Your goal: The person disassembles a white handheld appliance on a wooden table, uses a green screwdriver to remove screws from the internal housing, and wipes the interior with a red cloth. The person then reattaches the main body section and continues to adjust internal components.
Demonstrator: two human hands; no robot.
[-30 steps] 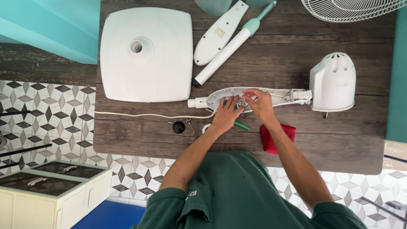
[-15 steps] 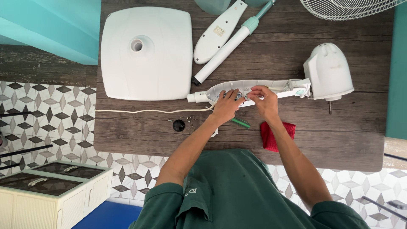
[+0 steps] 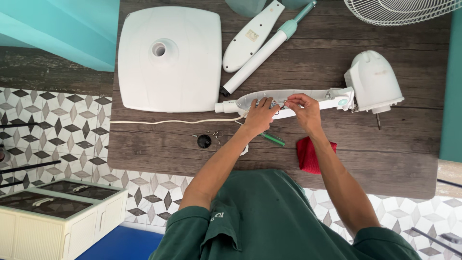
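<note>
Head view: both hands in the opened fan neck housing [image 3: 288, 98] on the wooden table [image 3: 385, 159].

Left hand [image 3: 260, 115] and right hand [image 3: 303, 108] pinch small wires inside it, fingers curled; exact grip too small to tell. Motor head [image 3: 373, 82] sits at the housing's right end. Square base [image 3: 168, 58], white pole [image 3: 262, 55], red cloth [image 3: 310, 154] and green screwdriver [image 3: 273, 139] nearby.

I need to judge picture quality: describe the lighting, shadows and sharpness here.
Head view: soft, even daylight, no glare; only faint shadows under the hands on the wooden table; the white fan base is bright but not blown out; focus is sharp throughout, with slight wide-angle stretching at edges.
</note>
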